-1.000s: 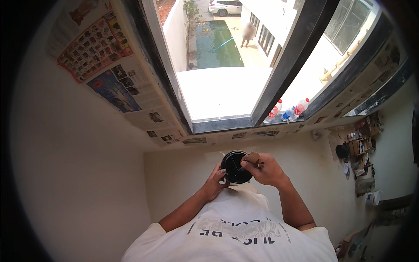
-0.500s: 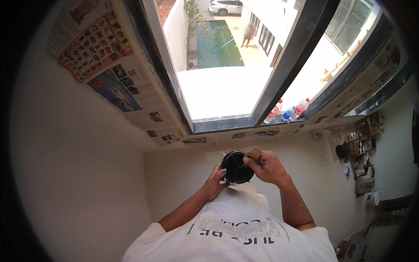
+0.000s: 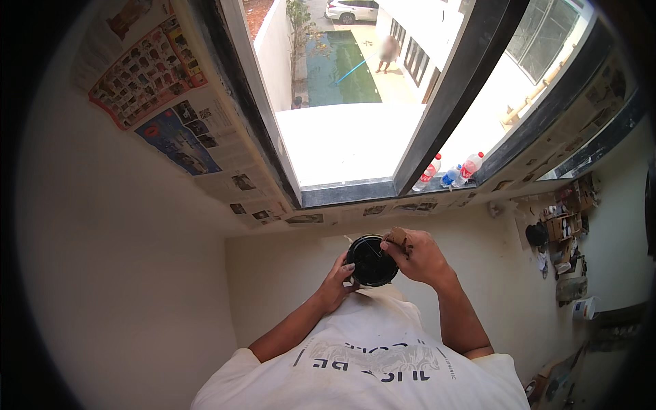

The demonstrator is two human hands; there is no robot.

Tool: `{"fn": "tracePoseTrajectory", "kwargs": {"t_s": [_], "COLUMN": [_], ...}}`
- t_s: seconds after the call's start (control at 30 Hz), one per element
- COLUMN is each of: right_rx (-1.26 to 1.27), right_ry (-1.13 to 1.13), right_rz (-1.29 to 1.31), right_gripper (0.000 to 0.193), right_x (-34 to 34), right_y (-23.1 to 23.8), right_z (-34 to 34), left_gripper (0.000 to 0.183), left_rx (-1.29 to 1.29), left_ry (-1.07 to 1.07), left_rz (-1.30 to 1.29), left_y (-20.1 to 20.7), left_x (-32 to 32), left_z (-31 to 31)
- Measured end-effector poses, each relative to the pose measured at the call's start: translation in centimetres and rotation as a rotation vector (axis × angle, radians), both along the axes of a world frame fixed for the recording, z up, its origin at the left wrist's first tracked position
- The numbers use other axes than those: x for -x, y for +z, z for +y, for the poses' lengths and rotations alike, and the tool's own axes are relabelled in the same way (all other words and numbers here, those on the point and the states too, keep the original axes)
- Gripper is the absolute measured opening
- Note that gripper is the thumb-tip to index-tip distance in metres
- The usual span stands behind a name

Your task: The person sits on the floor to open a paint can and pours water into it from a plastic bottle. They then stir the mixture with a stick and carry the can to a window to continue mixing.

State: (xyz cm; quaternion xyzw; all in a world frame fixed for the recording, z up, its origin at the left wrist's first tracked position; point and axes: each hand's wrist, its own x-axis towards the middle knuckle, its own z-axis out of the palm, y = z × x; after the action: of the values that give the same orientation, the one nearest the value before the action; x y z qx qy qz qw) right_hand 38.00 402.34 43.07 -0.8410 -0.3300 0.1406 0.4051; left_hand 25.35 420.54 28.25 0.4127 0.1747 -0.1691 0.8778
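Note:
In front of my chest my left hand [image 3: 336, 281] is wrapped round the left side of a round can [image 3: 374, 281], its thumb at the rim. Glossy black liquid that looks like paint [image 3: 369, 265] fills the inside. Over the can's right rim, my right hand [image 3: 422, 258] pinches a brown, stained flat piece [image 3: 396, 236], perhaps cardboard. Dark smears mark the fingers of that hand. What the lower end of the brown piece touches is hidden by my fingers. A thin light line shows in the black near my right fingertips.
Ahead is a dark window frame [image 3: 348, 195], edged with newspaper sheets [image 3: 181, 140]. Plastic bottles [image 3: 470, 167] stand on the sill. Outside are a pool [image 3: 342, 68], a person [image 3: 388, 55] and a white car [image 3: 352, 10]. Cluttered boxes [image 3: 564, 229] and a white bucket [image 3: 585, 309] lie right.
My right hand and the brown piece have shifted slightly at the can's rim. My left hand keeps its hold on the can. Outside, the person has moved a little.

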Motion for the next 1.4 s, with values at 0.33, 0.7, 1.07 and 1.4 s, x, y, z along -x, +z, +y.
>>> {"fn": "tracePoseTrajectory", "kwargs": {"t_s": [0.33,0.7,1.07,1.4], "right_rx": [-0.190,-0.265,-0.122,-0.055], "right_ry": [0.126,-0.037,-0.265,-0.396], "right_rz": [0.075,-0.026,-0.200,0.026], "right_gripper": [0.010,0.016,0.018,0.018], "right_x": [1.0,2.0,2.5,6.1], "right_y": [-1.1,-1.8,-1.7,-1.2], "right_z": [0.7,0.0,-6.4,-19.5], "left_gripper": [0.081,0.073,0.071,0.078], "left_rx": [0.016,0.003,-0.037,-0.150], "left_ry": [-0.038,-0.106,-0.308,-0.497], "left_rz": [-0.039,0.011,-0.006,-0.010], "left_y": [-0.6,0.4,-0.3,1.0], "left_x": [0.0,0.2,-1.8,-4.4], "left_z": [-0.1,-1.0,-3.4,-14.4]}}
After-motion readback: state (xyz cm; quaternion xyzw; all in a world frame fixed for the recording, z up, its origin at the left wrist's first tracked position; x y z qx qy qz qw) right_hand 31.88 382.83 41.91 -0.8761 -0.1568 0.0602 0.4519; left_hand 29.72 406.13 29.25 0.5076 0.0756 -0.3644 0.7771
